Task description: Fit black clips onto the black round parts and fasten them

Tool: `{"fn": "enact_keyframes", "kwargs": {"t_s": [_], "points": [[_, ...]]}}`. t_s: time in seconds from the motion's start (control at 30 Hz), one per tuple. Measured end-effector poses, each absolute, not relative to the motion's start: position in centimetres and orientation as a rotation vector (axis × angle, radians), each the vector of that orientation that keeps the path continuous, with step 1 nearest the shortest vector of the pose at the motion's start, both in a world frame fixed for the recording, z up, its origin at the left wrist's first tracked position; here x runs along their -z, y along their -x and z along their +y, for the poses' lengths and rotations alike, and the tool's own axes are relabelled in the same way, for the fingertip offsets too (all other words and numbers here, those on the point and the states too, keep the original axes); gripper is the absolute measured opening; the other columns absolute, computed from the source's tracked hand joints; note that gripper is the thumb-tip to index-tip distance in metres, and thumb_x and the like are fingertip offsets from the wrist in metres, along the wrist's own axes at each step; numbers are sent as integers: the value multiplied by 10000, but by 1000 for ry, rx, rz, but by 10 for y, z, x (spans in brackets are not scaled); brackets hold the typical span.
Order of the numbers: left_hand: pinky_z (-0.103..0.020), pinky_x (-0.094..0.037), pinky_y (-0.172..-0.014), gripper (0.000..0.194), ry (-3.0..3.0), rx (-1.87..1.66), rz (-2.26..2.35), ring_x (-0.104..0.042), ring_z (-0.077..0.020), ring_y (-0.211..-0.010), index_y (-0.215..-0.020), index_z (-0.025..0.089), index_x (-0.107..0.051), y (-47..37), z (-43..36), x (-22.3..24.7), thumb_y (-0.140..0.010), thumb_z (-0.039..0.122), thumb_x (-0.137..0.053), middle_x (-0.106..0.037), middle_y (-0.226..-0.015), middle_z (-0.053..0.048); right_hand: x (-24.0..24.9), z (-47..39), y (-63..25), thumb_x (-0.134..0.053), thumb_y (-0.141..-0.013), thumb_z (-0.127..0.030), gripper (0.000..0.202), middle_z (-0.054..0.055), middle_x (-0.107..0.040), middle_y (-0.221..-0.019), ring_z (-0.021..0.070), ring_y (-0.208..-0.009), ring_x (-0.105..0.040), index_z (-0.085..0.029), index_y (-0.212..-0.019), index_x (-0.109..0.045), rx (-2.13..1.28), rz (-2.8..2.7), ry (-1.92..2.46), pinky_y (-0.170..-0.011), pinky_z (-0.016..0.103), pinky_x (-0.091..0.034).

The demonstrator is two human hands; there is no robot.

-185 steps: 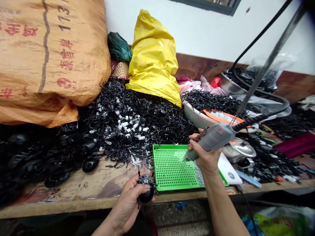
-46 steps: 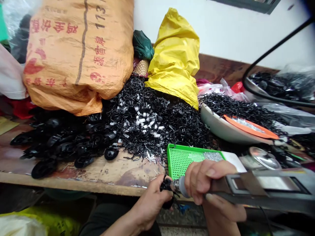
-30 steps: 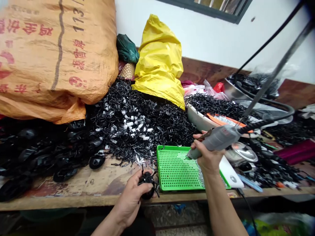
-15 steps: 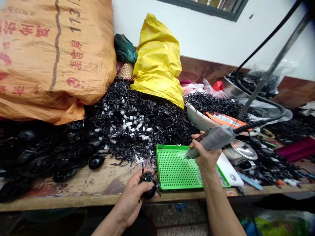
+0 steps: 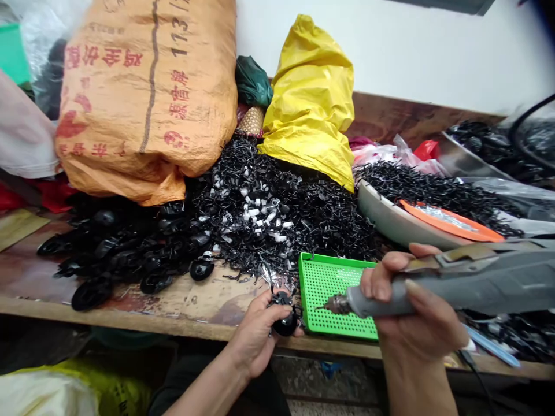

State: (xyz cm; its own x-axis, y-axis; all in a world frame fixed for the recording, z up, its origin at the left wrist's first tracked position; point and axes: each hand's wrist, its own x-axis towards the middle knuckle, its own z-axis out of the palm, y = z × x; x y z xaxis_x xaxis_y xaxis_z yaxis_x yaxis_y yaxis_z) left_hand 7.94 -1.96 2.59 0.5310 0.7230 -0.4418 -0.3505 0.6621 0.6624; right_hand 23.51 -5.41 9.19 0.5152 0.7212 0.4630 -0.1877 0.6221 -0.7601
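My left hand (image 5: 260, 326) is closed round a small black round plastic part (image 5: 285, 323) with thin prongs, held just above the table's front edge. In my right hand (image 5: 416, 306) is a grey electric screwdriver (image 5: 472, 283), its thin bit pointing left and lying over a green perforated tray (image 5: 347, 329). The bit's tip is apart from the black part. Behind my left hand lie some small silvery screws (image 5: 271, 274) at the edge of a heap of thin black plastic pieces (image 5: 303, 214) mixed with white bits.
Black round assemblies (image 5: 125, 248) are piled on the left of the wooden table (image 5: 208, 323). An orange woven sack (image 5: 195, 104) and a yellow bag (image 5: 312, 98) stand behind. At right are a pale basin (image 5: 381, 216) of black pieces, an orange dish (image 5: 481, 231) of screws and a blue strip (image 5: 494, 345).
The view has turned left, so the scene sits further right. The screwdriver has come up closer to the camera and its bit now points left. My left hand keeps hold of the black part.
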Motion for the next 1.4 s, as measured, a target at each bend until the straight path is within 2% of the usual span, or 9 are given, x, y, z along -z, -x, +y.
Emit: {"fn": "enact_keyframes", "kwargs": {"t_s": [0.4, 0.6, 0.8, 0.9, 0.97, 1.07, 1.17, 1.3, 1.4], "points": [[-273, -449, -524, 182, -583, -719, 784, -469, -104, -564, -809, 142, -493, -76, -20, -26, -636, 86, -490, -508, -657, 7, -88, -51, -198, -515, -679, -179, 312, -9, -550, -791, 84, -432, -478, -201, -986, -465, -773, -947, 584, -407, 278, -381], [-238, -408, -493, 188, -601, -719, 751, -466, -112, -566, -780, 153, -522, -78, -23, -33, -600, 99, -503, -511, -623, 14, -82, -53, -193, -523, -696, -183, 299, -1, -543, -790, 88, -447, -487, -202, -986, -453, -792, -969, 599, -428, 284, -391], [-200, -363, -499, 194, -611, -681, 716, -451, -91, -542, -749, 151, -530, -78, -27, -38, -578, 75, -481, -511, -592, 25, -89, -65, -188, -534, -704, -158, 238, -30, -503, -649, 87, -417, -492, -234, -920, -472, -809, -1152, 606, -388, 250, -404], [-189, -344, -507, 227, -611, -663, 720, -440, -74, -523, -747, 151, -525, -80, -32, -37, -557, 44, -461, -516, -606, 30, -91, -66, -186, -582, -682, -220, 191, -48, -507, -554, 83, -379, -489, -250, -853, -502, -819, -1278, 588, -382, 230, -424], [-191, -337, -504, 245, -605, -630, 730, -433, -71, -502, -733, 153, -517, -82, -36, -34, -531, 30, -452, -513, -594, 35, -90, -62, -186, -533, -726, -304, 63, -70, -482, -446, 63, -319, -465, -249, -750, -511, -889, -1364, 440, -358, 180, -422], [-201, -333, -479, 252, -574, -570, 773, -421, -77, -462, -694, 159, -503, -84, -40, -32, -494, 20, -443, -485, -528, 46, -87, -54, -186, -353, -812, -381, 264, -78, -448, -356, 51, -271, -458, -240, -632, -485, -1054, -1539, 183, -335, 134, -415], [-213, -327, -430, 212, -572, -521, 787, -415, -89, -421, -624, 168, -482, -83, -36, -32, -470, 24, -454, -449, -462, 53, -88, -50, -188, -500, -737, -328, 73, -67, -527, -453, 54, -279, -464, -262, -762, -517, -1074, -1499, 317, -335, 152, -420], [-217, -328, -369, 147, -565, -487, 798, -439, -113, -418, -566, 172, -455, -77, -28, -32, -467, 66, -480, -455, -453, 37, -87, -50, -193, -572, -668, -266, 254, -25, -564, -632, 61, -309, -465, -270, -909, -492, -1086, -1309, 583, -335, 203, -430], [-223, -339, -340, 170, -552, -441, 842, -419, -105, -376, -581, 167, -476, -75, -30, -26, -443, 69, -472, -459, -433, 38, -80, -44, -192, -579, -659, -285, 244, -64, -527, -535, 53, -290, -454, -257, -887, -493, -1151, -1329, 447, -331, 184, -431]]}}
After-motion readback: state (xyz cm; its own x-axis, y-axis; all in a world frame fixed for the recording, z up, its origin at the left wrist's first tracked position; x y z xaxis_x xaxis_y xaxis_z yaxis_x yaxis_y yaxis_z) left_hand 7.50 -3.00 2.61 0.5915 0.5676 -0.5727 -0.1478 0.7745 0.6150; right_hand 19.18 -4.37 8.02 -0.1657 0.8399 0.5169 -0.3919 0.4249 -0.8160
